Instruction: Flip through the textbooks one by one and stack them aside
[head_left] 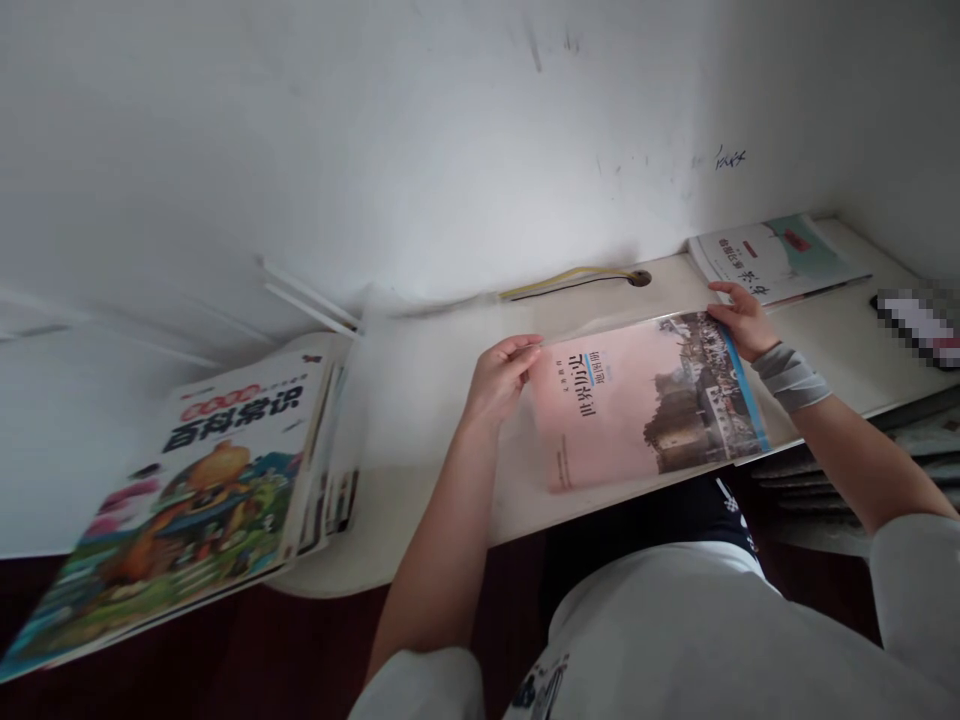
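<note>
A pink textbook (600,420) with a photo of a stone building and a blue strip is held sideways over the desk. My left hand (504,378) pinches its top left corner between thumb and fingers. At the top right corner, my right hand (742,318) grips the edge, thumb on the cover and index finger lifted. A clear plastic sheet or sleeve seems to show along the book's left side, though its outline is faint. Grey wrapping (791,375) goes round my right wrist.
A stack of books with a colourful illustrated cover (225,490) stands at the left, jutting past the desk edge. A green and white book (780,258) lies at the back right, near a phone (919,325). Yellow and black cables (570,280) run into a desk hole (639,278).
</note>
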